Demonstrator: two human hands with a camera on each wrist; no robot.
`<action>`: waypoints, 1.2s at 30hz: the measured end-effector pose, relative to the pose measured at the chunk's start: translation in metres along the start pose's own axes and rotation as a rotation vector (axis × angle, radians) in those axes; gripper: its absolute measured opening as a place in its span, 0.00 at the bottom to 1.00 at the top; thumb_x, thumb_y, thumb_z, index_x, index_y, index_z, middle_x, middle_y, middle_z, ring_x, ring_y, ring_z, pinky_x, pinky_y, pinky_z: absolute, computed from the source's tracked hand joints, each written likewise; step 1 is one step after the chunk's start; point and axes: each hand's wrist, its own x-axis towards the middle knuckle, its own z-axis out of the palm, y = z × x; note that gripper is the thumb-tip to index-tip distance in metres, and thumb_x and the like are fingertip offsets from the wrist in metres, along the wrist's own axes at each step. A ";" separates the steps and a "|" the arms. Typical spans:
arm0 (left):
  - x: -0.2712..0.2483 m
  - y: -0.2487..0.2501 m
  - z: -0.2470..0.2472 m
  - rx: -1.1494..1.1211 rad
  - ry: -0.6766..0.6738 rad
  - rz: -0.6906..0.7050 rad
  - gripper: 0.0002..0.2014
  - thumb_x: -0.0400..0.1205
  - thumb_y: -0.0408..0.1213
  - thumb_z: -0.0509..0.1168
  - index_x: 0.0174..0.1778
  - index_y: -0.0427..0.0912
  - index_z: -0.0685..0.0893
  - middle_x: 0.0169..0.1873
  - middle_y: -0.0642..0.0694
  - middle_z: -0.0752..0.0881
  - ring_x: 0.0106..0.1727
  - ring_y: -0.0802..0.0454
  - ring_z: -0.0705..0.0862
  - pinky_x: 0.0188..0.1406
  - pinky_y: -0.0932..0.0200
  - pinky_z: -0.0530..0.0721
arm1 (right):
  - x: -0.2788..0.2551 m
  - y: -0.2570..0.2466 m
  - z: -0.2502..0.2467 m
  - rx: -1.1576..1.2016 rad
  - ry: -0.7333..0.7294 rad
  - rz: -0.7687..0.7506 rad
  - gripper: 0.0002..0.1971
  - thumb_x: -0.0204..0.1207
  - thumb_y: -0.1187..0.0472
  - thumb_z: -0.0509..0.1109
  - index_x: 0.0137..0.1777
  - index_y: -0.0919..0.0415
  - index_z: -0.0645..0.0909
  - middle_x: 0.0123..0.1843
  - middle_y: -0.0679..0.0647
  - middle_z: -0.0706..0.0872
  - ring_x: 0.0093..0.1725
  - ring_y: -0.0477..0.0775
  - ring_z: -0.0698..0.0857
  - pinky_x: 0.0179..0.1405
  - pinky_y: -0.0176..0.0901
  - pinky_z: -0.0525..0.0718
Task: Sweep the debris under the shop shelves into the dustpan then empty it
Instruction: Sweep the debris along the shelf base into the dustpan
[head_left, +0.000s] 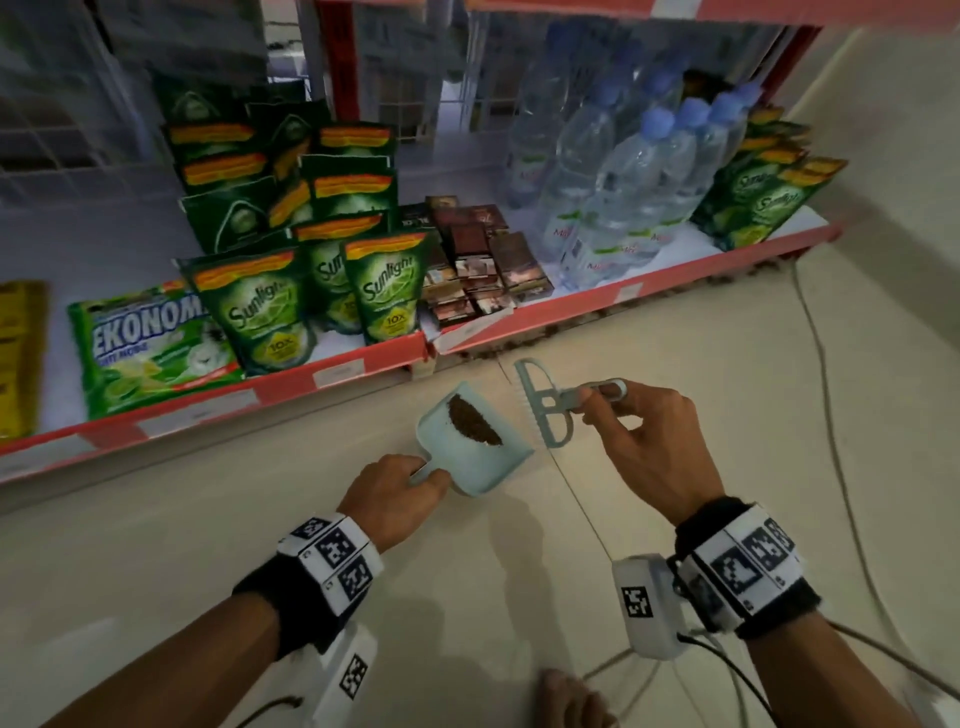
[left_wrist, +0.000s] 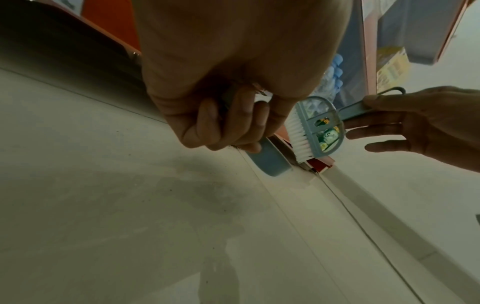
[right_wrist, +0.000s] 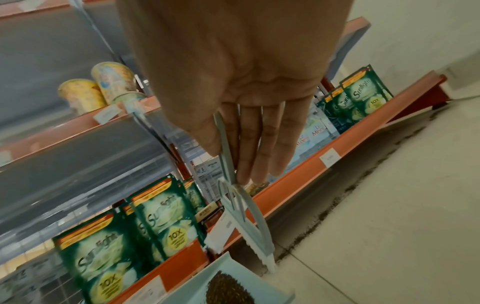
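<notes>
A pale blue dustpan is held tilted above the floor with a heap of brown debris in its pan. My left hand grips its handle with curled fingers. Just right of it, my right hand pinches the handle of a matching small brush, whose white bristles point toward the dustpan. In the right wrist view the brush hangs over the dustpan and the debris heap. A dark line of crumbs runs along the floor under the shelf edge.
The bottom red-edged shelf holds green Sunlight pouches, small dark packets and water bottles. A cable trails over the tiles at right. A wall closes the right side. A bare foot shows at the bottom.
</notes>
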 end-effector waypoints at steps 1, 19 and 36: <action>0.002 0.006 0.003 0.007 0.005 -0.005 0.21 0.78 0.50 0.66 0.44 0.32 0.88 0.29 0.47 0.84 0.31 0.51 0.81 0.35 0.57 0.79 | 0.006 0.007 -0.003 0.017 -0.011 0.000 0.09 0.83 0.54 0.68 0.49 0.45 0.91 0.43 0.33 0.90 0.44 0.36 0.88 0.38 0.25 0.80; 0.092 0.088 0.074 0.031 -0.125 -0.026 0.17 0.77 0.49 0.64 0.34 0.39 0.87 0.28 0.48 0.84 0.35 0.45 0.82 0.38 0.56 0.78 | 0.108 0.077 -0.054 -0.304 -0.193 0.489 0.13 0.75 0.49 0.67 0.47 0.55 0.90 0.46 0.60 0.90 0.52 0.64 0.86 0.55 0.56 0.86; 0.162 0.154 0.138 0.051 -0.108 -0.058 0.16 0.78 0.51 0.63 0.30 0.45 0.81 0.33 0.45 0.85 0.40 0.42 0.84 0.36 0.58 0.74 | 0.217 0.245 -0.104 -0.700 -0.054 0.597 0.14 0.79 0.51 0.65 0.52 0.60 0.87 0.53 0.68 0.85 0.48 0.71 0.83 0.42 0.50 0.78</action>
